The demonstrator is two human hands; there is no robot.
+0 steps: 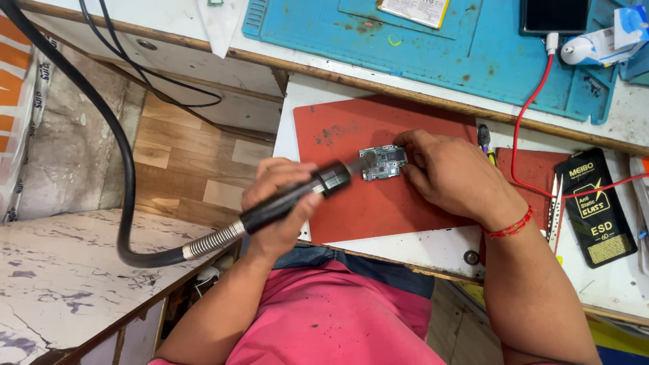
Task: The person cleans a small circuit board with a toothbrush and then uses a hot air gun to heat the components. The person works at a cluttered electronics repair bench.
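While pinned flat on red mat [405, 209] by right hand [449, 177], small green circuit board [383, 162] met by black hot-air handpiece [291, 199] in left-hand [277, 203] closed grip.

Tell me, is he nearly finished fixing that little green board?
Already done: the circuit board lies bare on the red mat. In hand: the left hand aims the hot-air wand at it while the right hand steadies it. What remains can't be told.

My red mat [351, 203] carries a green and silver circuit board [383, 162]; I grip a black hot-air handle [297, 196] with a silver coiled hose [213, 241]; the blue mat [473, 61] has rust-brown stains, my shirt [324, 318] is pink
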